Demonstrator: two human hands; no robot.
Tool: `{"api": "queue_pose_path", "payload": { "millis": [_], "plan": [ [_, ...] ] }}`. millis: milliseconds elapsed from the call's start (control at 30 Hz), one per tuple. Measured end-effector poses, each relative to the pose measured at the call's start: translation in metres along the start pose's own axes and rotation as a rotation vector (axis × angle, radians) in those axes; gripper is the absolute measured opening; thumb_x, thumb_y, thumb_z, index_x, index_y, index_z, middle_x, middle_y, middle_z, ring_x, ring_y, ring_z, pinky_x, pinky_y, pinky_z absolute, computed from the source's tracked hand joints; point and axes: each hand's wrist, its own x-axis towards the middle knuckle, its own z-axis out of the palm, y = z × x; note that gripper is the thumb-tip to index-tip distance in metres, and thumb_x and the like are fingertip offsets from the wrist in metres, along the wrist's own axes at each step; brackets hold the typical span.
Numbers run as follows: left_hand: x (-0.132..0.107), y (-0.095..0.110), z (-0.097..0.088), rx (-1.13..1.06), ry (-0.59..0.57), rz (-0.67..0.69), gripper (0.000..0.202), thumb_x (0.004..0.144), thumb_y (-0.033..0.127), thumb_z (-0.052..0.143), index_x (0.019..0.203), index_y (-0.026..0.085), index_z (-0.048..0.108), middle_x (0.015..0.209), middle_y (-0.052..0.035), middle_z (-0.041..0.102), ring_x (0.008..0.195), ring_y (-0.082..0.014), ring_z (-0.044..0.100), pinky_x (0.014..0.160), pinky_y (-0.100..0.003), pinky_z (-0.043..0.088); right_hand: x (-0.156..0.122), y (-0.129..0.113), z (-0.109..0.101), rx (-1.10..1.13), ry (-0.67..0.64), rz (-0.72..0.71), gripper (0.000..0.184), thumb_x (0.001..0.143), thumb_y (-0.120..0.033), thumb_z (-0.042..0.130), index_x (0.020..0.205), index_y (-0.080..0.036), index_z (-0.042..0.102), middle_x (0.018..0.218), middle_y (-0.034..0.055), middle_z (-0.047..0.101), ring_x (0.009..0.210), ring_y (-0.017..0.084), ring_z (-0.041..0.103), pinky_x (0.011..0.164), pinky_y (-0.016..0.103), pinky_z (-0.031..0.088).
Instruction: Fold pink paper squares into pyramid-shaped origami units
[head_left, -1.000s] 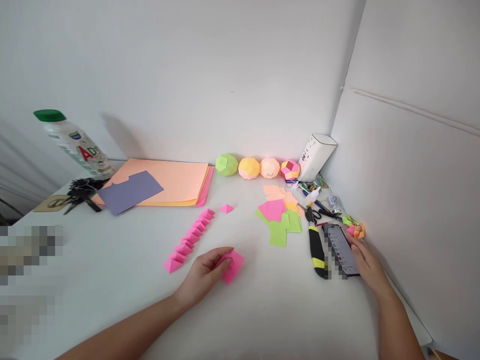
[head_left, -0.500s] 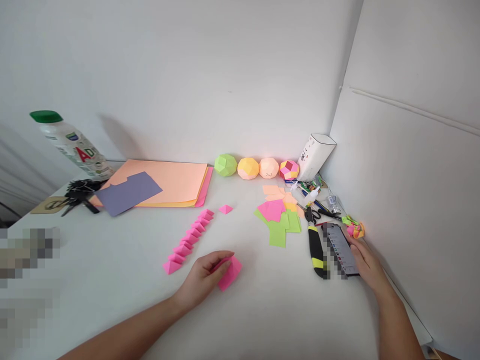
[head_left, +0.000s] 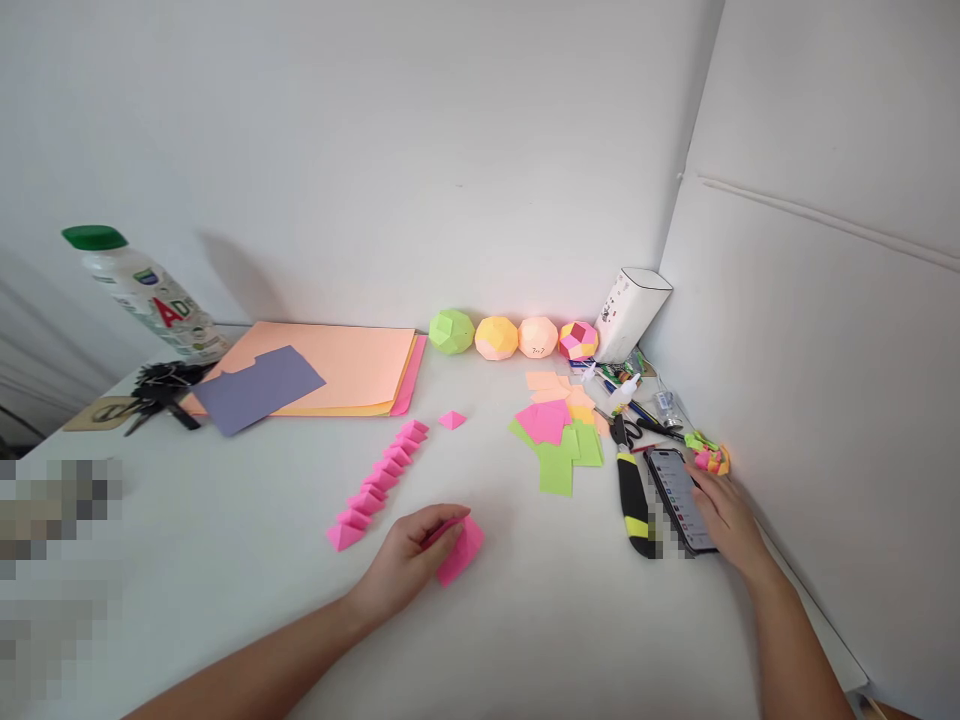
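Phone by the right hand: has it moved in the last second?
No. The phone still lies right beside the yellow-and-black utility knife, same gap, with the right hand resting on its right edge.

Left forearm (head_left: 277,655) enters from lower left, bare, angled up to the right. Left hand (head_left: 409,562) palm down, fingers curled in, thumb tucked under. Right forearm (head_left: 791,645) enters from lower right, angled up-left. Right hand (head_left: 721,515) palm down, fingers loosely bent; grip unclear. Hands well apart.
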Motion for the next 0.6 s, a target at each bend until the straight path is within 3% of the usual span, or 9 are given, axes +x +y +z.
{"api": "queue_pose_path", "payload": {
  "millis": [300, 600],
  "plan": [
    [0.0006, 0.0003, 0.0005, -0.008, -0.010, 0.007, 0.024, 0.080, 0.034, 0.054, 0.092, 0.020, 0.069, 0.085, -0.0042, 0.071, 0.078, -0.0197, 0.065, 0.072, -0.030, 0.055, 0.0004, -0.0003, 0.0037, -0.132, -0.024, -0.033, 0.045, 0.089, -0.037, 0.030, 0.117, -0.021, 0.061, 0.118, 0.0103, 0.061, 0.110, 0.031, 0.053, 0.093, 0.050, 0.043],
    [0.0001, -0.0012, 0.0001, -0.012, -0.025, -0.002, 0.025, 0.081, 0.034, 0.053, 0.094, 0.019, 0.068, 0.087, -0.0047, 0.071, 0.081, -0.0203, 0.065, 0.073, -0.030, 0.054, 0.0006, 0.0048, 0.0052, -0.089, -0.015, -0.047, 0.044, 0.089, -0.036, 0.030, 0.120, -0.022, 0.058, 0.118, 0.0091, 0.061, 0.110, 0.030, 0.053, 0.093, 0.049, 0.043]
  ]
}}
